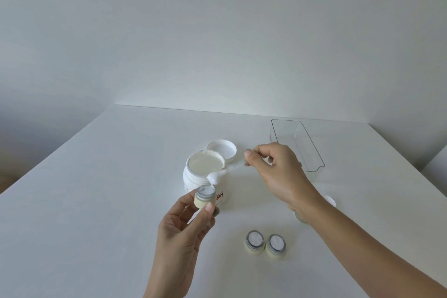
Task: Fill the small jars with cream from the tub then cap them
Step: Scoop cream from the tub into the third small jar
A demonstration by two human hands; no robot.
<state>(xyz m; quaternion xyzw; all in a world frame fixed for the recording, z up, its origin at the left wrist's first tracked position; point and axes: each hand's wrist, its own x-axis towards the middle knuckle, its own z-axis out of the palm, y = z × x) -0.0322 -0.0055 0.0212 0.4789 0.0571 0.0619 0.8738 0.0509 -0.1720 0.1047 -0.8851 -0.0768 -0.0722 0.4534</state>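
Note:
My left hand [183, 222] holds a small cream-coloured jar [204, 198] up in front of the white tub [205, 172], whose top is off and shows pale cream. My right hand [275, 172] grips a clear spoon [223, 174] by its handle; the spoon's bowl carries white cream and hangs just over the held jar's mouth. Two more small jars [254, 242] [275, 246] with white cream inside stand uncapped near the table's front.
The tub's white lid [221, 150] lies upside down behind the tub. A clear plastic box [296, 145] stands at the back right. A small white cap [330, 201] and another small object show partly behind my right wrist.

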